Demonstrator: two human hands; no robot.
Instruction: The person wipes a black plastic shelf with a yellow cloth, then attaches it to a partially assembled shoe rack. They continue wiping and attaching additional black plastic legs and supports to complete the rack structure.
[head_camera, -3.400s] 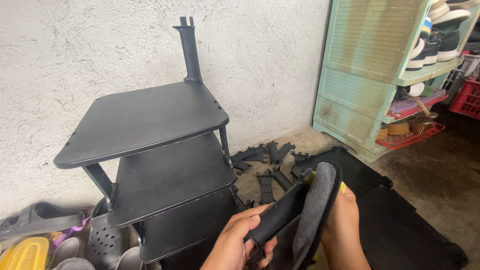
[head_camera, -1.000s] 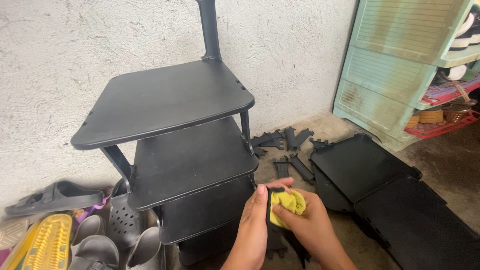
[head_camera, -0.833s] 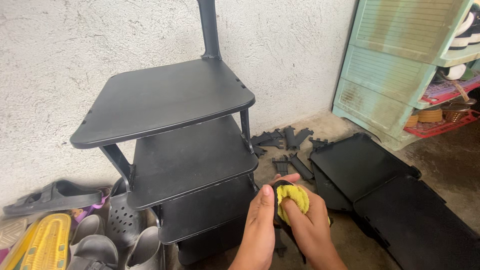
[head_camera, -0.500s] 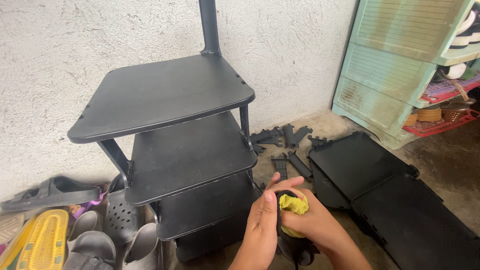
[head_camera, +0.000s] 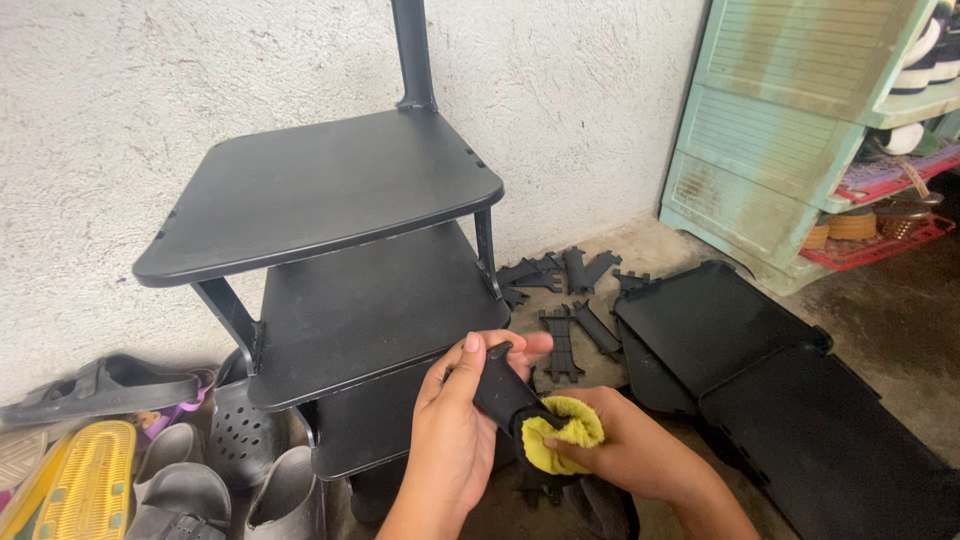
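You are wiping a black bracket (head_camera: 500, 388): your left hand (head_camera: 455, 440) pinches its upper end, while your right hand (head_camera: 625, 450) closes around a yellow cloth (head_camera: 560, 432) pressed on its lower end, low in the near middle. Next, I judge, turn the bracket to reach unwiped faces. The rack (head_camera: 330, 260) edge sits just left; panels (head_camera: 760, 370) lie right, spare brackets (head_camera: 570, 300) beyond.

Matte black three-tier plastic shelf rack (head_camera: 330, 200); loose black plastic shelf panels (head_camera: 780, 390) and black bracket pieces (head_camera: 565, 300) on grey-brown concrete floor (head_camera: 890, 310). Small black plastic part (head_camera: 503, 392) against bright yellow fuzzy cloth (head_camera: 560, 432). Pale mint-green cabinet (head_camera: 770, 130), red basket (head_camera: 880, 240), yellow ribbed sandal (head_camera: 85, 480), grey clogs (head_camera: 190, 490), off-white stucco wall (head_camera: 150, 90).
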